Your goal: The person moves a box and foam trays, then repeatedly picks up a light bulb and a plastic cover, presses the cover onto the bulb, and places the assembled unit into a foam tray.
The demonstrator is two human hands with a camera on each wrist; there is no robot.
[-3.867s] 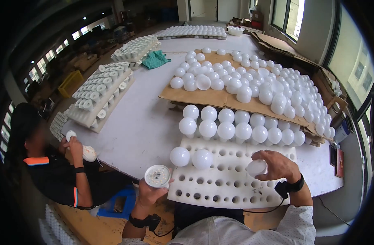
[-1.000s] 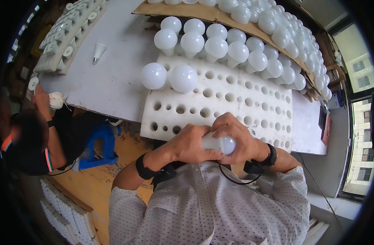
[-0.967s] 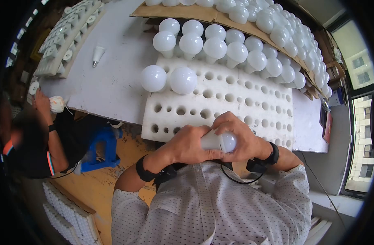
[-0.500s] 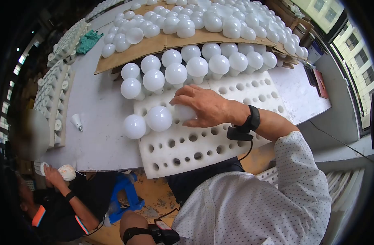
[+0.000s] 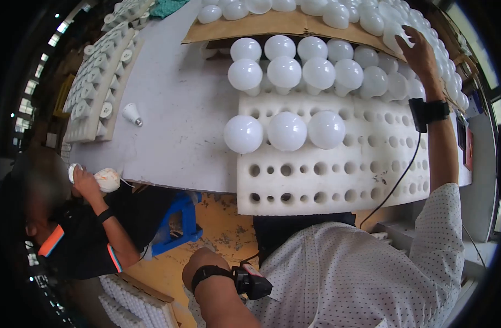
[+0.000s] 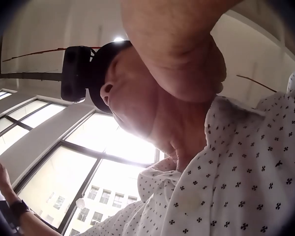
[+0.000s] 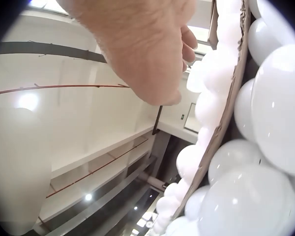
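My right hand (image 5: pixel 420 52) reaches over white dome-shaped bulb covers (image 5: pixel 338 15) massed on a cardboard sheet (image 5: pixel 250 26). Its thumb and fingers are spread, right at the covers. In the right wrist view, the hand (image 7: pixel 142 49) is beside the cardboard edge, with covers above it and round bulbs (image 7: pixel 250 201) below. Low in the head view is my left hand (image 5: pixel 208 259), near the shirt front; its fingers are hidden there and in the left wrist view. Three round bulbs (image 5: pixel 287 131) stand in a row in the white foam board (image 5: pixel 332 205), ahead of its bare holes.
More bulbs (image 5: pixel 284 72) fill the foam's back rows below the cardboard. A loose bulb part (image 5: pixel 132 113) lies on the table (image 5: pixel 174 126). Foam trays of bulb bases (image 5: pixel 92 93) line the left side. Another person (image 5: pixel 92 235) sits left, by a blue stool (image 5: pixel 179 224).
Both hands held one bulb at the chest. The right hand then set it in the foam as the third in its row, let go, and moved far right to the covers. The left hand lowered.
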